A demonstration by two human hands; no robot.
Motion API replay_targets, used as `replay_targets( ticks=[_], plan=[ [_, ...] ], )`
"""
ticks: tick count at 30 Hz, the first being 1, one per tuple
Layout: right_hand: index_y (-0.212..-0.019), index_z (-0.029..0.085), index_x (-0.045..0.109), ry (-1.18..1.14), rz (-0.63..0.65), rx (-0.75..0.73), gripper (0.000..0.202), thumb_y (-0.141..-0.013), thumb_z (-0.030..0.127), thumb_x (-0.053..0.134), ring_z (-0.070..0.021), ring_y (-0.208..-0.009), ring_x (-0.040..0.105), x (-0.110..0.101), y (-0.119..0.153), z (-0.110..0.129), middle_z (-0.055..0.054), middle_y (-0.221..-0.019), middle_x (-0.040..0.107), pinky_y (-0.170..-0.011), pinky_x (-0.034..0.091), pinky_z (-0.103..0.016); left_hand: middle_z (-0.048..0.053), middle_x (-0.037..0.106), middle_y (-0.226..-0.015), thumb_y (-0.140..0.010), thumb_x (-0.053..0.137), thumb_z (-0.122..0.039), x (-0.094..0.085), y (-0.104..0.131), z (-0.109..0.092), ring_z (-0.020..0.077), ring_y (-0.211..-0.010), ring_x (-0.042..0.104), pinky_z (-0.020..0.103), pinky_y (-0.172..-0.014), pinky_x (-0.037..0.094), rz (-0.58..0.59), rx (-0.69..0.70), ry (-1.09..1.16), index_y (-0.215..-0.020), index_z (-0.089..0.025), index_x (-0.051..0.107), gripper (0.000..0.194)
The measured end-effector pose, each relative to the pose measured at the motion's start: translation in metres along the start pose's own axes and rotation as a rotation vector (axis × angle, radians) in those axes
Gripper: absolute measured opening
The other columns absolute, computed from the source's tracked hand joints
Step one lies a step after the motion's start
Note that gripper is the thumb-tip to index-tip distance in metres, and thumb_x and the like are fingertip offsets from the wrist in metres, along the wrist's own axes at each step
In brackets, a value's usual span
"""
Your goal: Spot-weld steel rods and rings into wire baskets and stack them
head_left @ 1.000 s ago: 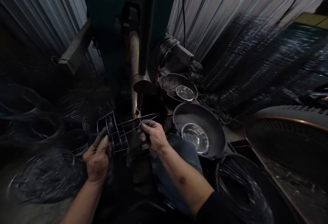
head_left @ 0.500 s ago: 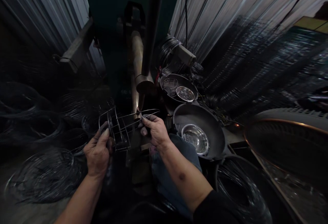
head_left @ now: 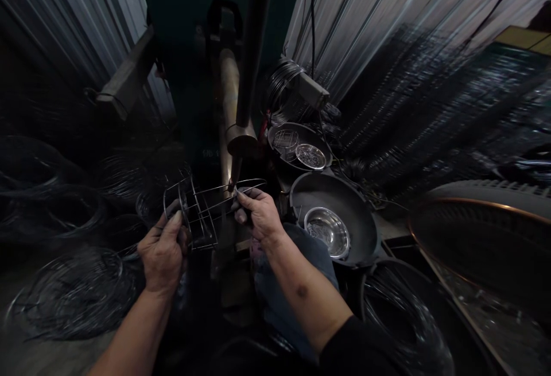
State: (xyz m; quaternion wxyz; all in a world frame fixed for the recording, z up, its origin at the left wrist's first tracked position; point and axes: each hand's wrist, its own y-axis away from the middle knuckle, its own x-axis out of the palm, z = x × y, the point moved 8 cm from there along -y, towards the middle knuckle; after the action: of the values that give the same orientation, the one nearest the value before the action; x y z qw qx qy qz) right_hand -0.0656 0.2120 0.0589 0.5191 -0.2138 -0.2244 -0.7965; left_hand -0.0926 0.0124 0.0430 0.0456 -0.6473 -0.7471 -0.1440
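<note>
A thin metal wire frame [head_left: 201, 215], with curved hoops and straight crossbars, is held level between my two hands. My left hand [head_left: 161, 255] is closed around its left end, thumb on top. At the other end, my right hand [head_left: 258, 215] pinches close to the curved wire; whether a small separate piece is also between those fingertips I cannot tell. The frame's right end lies at the tips of a machine with thick metal rods, which looks like a spot welder [head_left: 241, 138]. My right fingertips are just beside the lower tip.
Right of the machine stand two dark pans; the nearer pan [head_left: 365, 215] holds a steel bowl [head_left: 321, 227] of small metal bits. Wire coils [head_left: 73, 295] lie at left, another coil [head_left: 404, 313] at lower right. A large copper-rimmed round tray [head_left: 486, 238] stands far right.
Both hands and the wire frame appear slightly further left and up, while the whole view has shifted a little. An orange spark or glow at right is gone. The grips look the same.
</note>
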Motion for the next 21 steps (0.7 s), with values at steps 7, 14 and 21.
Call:
replay_targets(
  ticks=[7, 14, 21],
  plan=[
    [-0.068, 0.014, 0.06, -0.029, -0.007, 0.02, 0.031, -0.056, 0.032, 0.082, -0.0054, -0.03, 0.042, 0.003, 0.003, 0.002, 0.001, -0.05, 0.062, -0.033, 0.03, -0.018, -0.009, 0.041, -0.043, -0.073, 0.07, -0.037, 0.004, 0.005, -0.007, 0.0044, -0.035, 0.034, 0.016, -0.034, 0.025, 0.019, 0.012, 0.022, -0.11, -0.017, 0.068, 0.043],
    [-0.076, 0.015, 0.06, -0.031, -0.082, 0.052, 0.03, -0.061, 0.033, 0.079, -0.0076, -0.038, 0.049, -0.011, 0.013, 0.001, 0.001, -0.057, 0.063, -0.036, 0.036, -0.018, -0.009, 0.039, -0.044, -0.071, 0.072, -0.036, 0.006, 0.005, -0.016, 0.0032, -0.035, 0.032, 0.016, -0.034, 0.025, 0.028, 0.064, 0.072, -0.107, -0.015, 0.069, 0.042],
    [-0.078, 0.014, 0.063, 0.088, -0.144, 0.115, 0.037, -0.056, 0.039, 0.081, -0.0086, -0.043, 0.05, -0.028, 0.038, -0.042, 0.001, -0.055, 0.061, -0.04, 0.037, -0.018, -0.009, 0.037, -0.042, -0.071, 0.07, -0.046, 0.002, 0.008, -0.015, 0.0057, -0.032, 0.033, 0.017, -0.029, 0.019, 0.001, 0.005, -0.038, -0.108, -0.016, 0.068, 0.048]
  ],
)
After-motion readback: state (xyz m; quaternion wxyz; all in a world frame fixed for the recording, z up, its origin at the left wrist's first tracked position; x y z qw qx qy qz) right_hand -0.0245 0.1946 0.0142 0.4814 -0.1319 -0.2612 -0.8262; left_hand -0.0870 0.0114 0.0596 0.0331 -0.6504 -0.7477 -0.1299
